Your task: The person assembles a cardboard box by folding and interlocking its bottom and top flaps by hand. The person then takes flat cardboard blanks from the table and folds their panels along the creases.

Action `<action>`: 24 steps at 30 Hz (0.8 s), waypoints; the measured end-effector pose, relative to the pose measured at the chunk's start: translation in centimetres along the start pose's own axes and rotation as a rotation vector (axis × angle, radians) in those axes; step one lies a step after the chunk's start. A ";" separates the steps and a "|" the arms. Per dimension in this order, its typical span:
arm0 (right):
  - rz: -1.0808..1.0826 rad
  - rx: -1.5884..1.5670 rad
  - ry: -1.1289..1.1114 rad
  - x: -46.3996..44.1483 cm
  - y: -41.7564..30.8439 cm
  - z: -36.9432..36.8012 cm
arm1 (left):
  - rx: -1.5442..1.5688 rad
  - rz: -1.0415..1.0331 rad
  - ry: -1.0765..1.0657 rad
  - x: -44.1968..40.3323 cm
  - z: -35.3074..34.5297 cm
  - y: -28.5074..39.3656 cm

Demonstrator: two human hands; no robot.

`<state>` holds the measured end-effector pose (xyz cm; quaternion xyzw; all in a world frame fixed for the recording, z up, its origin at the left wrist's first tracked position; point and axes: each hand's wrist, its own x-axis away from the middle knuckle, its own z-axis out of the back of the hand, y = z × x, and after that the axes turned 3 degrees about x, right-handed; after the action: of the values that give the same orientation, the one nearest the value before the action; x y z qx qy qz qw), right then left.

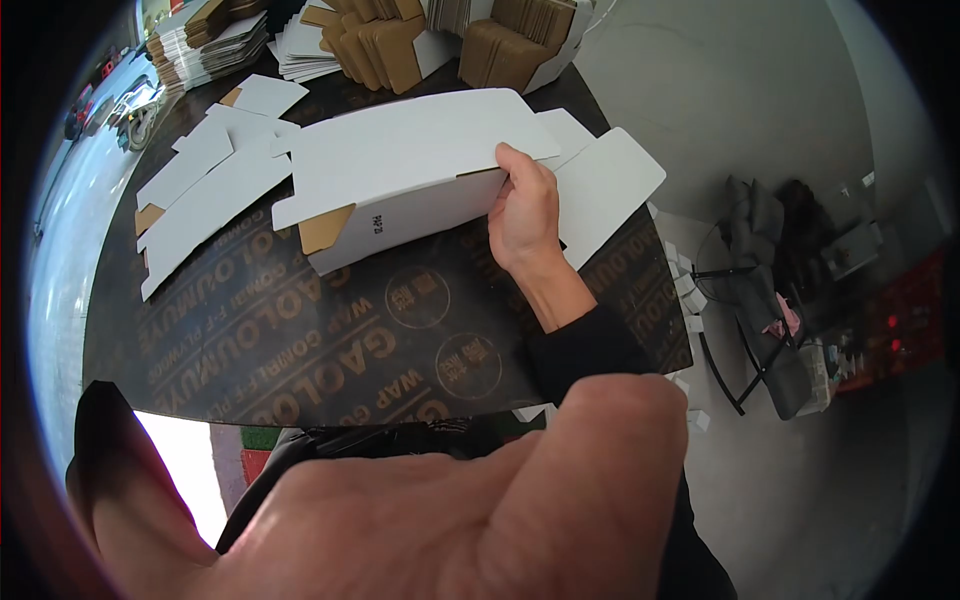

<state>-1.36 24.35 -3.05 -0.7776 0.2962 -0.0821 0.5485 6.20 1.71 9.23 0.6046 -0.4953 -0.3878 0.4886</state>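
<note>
A white cardboard box (pixel 400 135) lies on its side on the dark table, with brown inner flaps showing at its left end and small print on its near side. My right hand (pixel 528 205) is closed around the box's right end, thumb on the top edge and the other fingers hidden behind it. Very close to the camera, my left hand (pixel 480 510) fills the lower part of the view. Its fingers are not clear enough to read, and whether it holds anything is hidden.
Flat unfolded white cartons (pixel 215 165) lie to the left, and another white sheet (pixel 610 185) lies to the right. Stacks of folded cardboard (pixel 380 45) line the table's (pixel 330 340) far edge. A black chair (pixel 760 290) stands on the grey floor at right.
</note>
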 end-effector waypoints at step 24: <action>-0.043 -0.033 -0.074 -0.3 0.6 0.3 | 0.042 0.012 -0.110 -1.0 -1.0 -3.1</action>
<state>-1.69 24.65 -3.67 -0.7952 0.2604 -0.0603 0.5442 7.59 3.03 6.43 0.5895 -0.5332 -0.4068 0.4502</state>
